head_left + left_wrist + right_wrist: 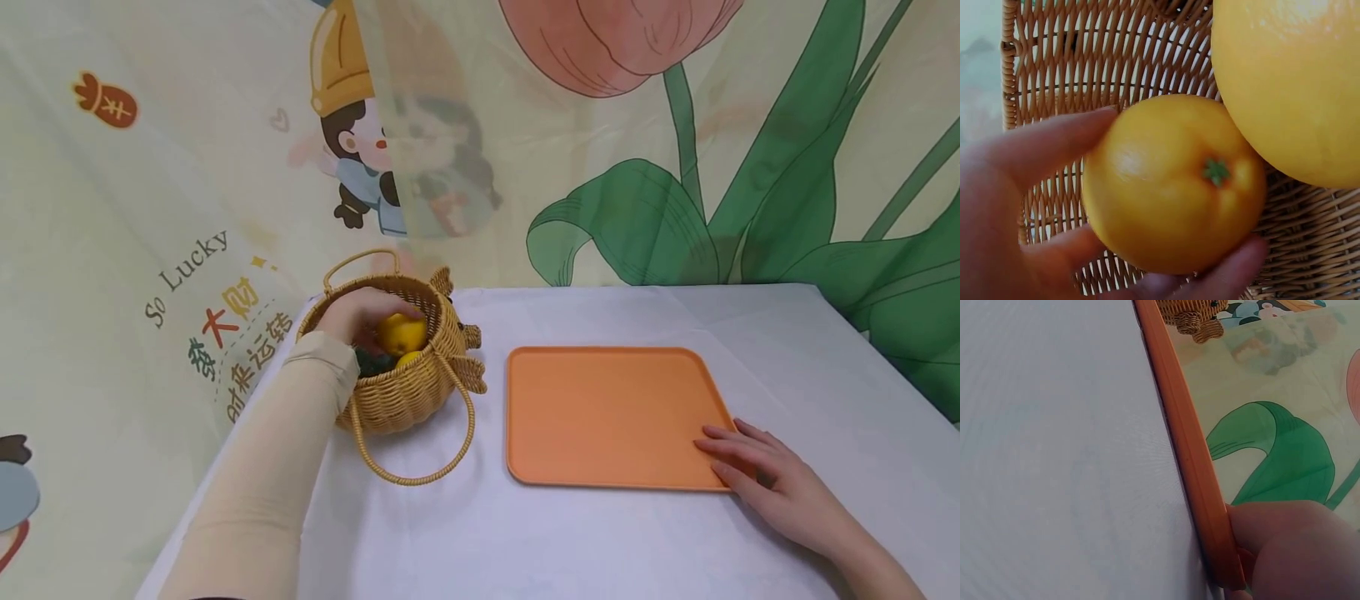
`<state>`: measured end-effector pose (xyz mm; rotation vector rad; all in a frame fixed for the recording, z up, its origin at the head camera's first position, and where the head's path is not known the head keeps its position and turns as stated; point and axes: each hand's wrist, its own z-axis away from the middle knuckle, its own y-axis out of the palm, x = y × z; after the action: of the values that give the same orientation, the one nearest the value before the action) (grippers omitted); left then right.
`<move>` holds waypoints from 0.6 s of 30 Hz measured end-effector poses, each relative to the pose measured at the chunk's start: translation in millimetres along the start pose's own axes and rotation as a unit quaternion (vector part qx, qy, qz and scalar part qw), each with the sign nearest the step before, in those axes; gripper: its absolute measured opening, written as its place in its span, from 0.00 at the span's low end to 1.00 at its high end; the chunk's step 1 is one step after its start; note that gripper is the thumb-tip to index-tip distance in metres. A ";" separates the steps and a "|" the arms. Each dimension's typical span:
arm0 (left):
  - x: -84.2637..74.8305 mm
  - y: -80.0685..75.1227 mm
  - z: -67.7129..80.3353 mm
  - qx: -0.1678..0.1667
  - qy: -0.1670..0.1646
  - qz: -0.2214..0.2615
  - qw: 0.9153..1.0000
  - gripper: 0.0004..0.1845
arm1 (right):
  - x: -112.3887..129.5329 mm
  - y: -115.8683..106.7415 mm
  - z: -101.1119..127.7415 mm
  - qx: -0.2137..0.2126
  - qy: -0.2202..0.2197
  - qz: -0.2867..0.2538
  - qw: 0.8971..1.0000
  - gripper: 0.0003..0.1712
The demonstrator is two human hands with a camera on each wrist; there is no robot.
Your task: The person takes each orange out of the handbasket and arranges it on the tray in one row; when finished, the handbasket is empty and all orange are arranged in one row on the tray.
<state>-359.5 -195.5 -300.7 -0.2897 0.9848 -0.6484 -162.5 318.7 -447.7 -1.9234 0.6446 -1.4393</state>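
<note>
Currently gripping an orange (pixel 1175 184) with the left hand (pixel 360 310), with thumb and fingers curled round it, down inside the wicker basket (pixel 397 404), beside a second yellow fruit (pixel 1300 94). Resting the right hand (pixel 783 483) on the near right corner of the flat orange-coloured tray (pixel 607 417), with fingers loosely extended. Seemingly done with grasping; apparently left with lifting the orange clear of the basket. Can also make out a dark green item (pixel 372 362) near the left wrist, too covered to identify. Can read "So Lucky", "發大财" and "时来运转" on the wall cloth (pixel 112 250); cannot read for certain the character on the red pouch motif (pixel 108 102). Unable to find any brand or label on fruit, basket or tray.
</note>
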 end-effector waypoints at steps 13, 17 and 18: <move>-8.9 -10.4 15.4 -0.014 0.026 -0.013 0.999 0.34 | 2.5 -1.1 -2.7 0.001 0.000 0.001 1.000 0.19; -11.4 -15.0 23.2 -0.016 0.037 0.008 0.999 0.35 | 2.5 -2.2 -1.3 0.002 0.005 -0.004 1.000 0.19; -12.0 -16.3 25.3 -0.017 0.039 0.019 0.999 0.35 | 2.2 -2.1 -0.9 0.003 0.006 -0.006 1.000 0.19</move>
<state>-348.9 -202.1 -270.8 -0.2763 1.0737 -0.6134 -162.8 318.3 -444.5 -1.9186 0.6347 -1.4593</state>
